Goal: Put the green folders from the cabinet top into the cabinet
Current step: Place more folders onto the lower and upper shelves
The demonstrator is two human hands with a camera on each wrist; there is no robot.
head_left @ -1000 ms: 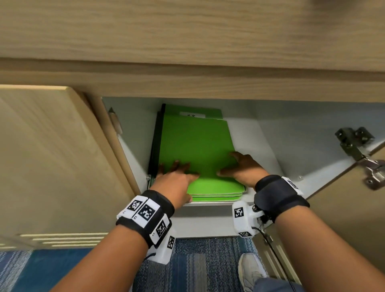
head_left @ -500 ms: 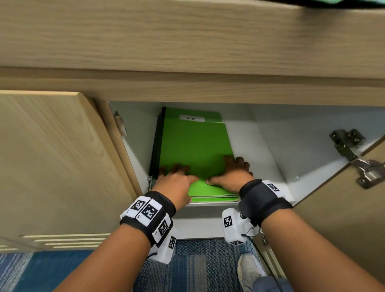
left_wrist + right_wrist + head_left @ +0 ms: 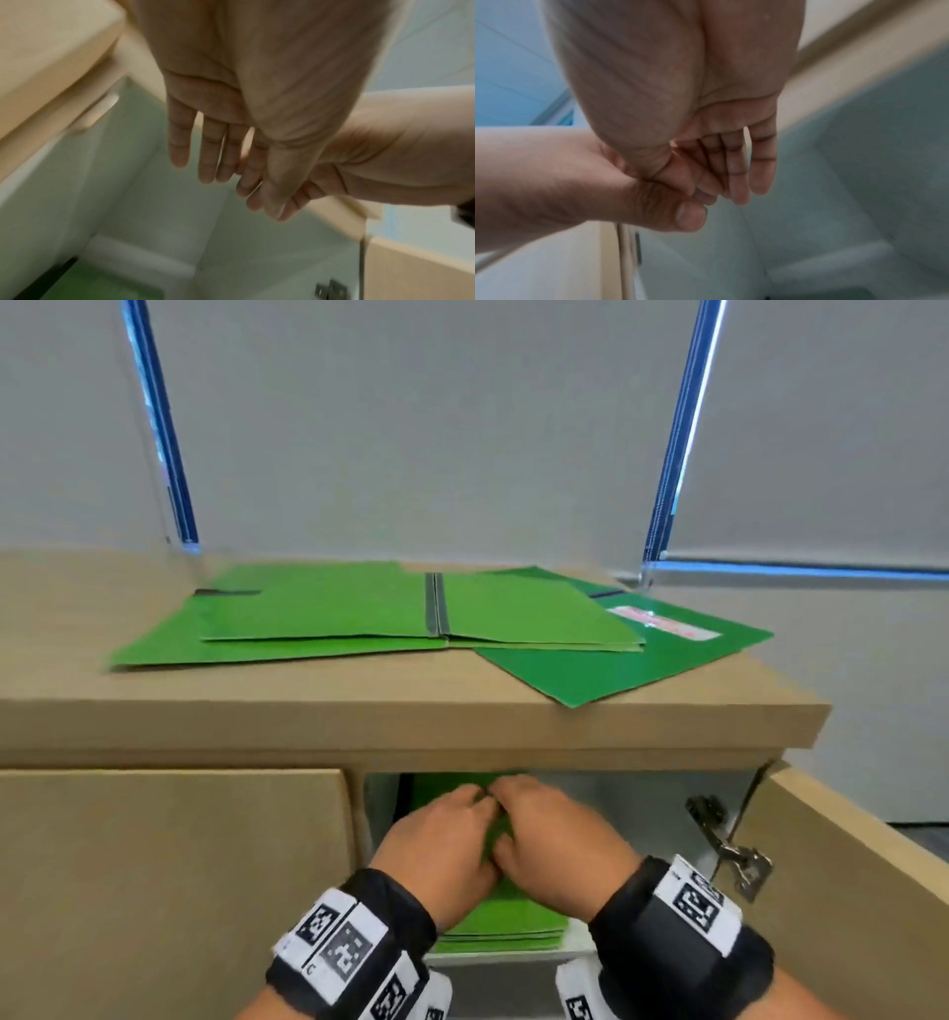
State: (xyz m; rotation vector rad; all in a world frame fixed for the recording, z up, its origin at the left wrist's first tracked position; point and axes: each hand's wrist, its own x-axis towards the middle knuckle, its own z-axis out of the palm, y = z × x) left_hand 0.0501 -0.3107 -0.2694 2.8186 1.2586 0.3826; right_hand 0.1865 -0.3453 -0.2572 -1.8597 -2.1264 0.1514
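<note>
Several green folders [image 3: 359,618] lie spread on the wooden cabinet top [image 3: 257,711]; a darker green one [image 3: 642,654] with a label pokes slightly over the front edge. Inside the open cabinet a stack of green folders [image 3: 508,924] lies flat on the shelf, and shows again as the stack [image 3: 102,284] in the left wrist view. My left hand [image 3: 452,834] and right hand [image 3: 544,834] are side by side in the opening, touching each other. The wrist views show the left hand [image 3: 218,168] and right hand [image 3: 736,182] with straight fingers, above the stack, holding nothing.
The left cabinet door [image 3: 169,891] is closed. The right door [image 3: 847,891] stands open on a metal hinge [image 3: 734,855]. A black binder edge [image 3: 405,793] stands left of the stack. Grey blinds [image 3: 436,428] rise behind the cabinet top.
My head has tilted up, bringing the cabinet top and its folders into view. Both hands have lifted off the stack and drawn together at the opening.
</note>
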